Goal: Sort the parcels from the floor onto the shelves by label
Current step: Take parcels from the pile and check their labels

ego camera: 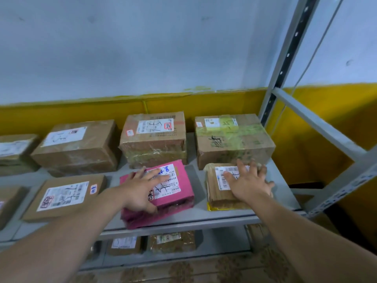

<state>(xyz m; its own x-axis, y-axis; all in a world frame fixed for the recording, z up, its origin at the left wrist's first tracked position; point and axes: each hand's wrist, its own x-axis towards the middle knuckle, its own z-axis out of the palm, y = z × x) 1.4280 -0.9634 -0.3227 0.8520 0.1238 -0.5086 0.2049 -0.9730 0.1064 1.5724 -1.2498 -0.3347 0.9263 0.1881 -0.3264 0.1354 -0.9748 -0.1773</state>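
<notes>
Head view: in the lower middle of the frame, the left hand [140,187] lies flat, fingers spread, on a pink parcel [183,194] at the front of the grey shelf [199,211]. To its right, the right hand [250,181] rests with fingers splayed on a small brown parcel [214,196] on the same shelf. Neither hand grips anything. Larger brown boxes [155,139] stand behind. This looks like the placing step. The pink parcel's near corner seems to overhang the shelf edge, so a nudge inward may come before fetching more from the floor.
</notes>
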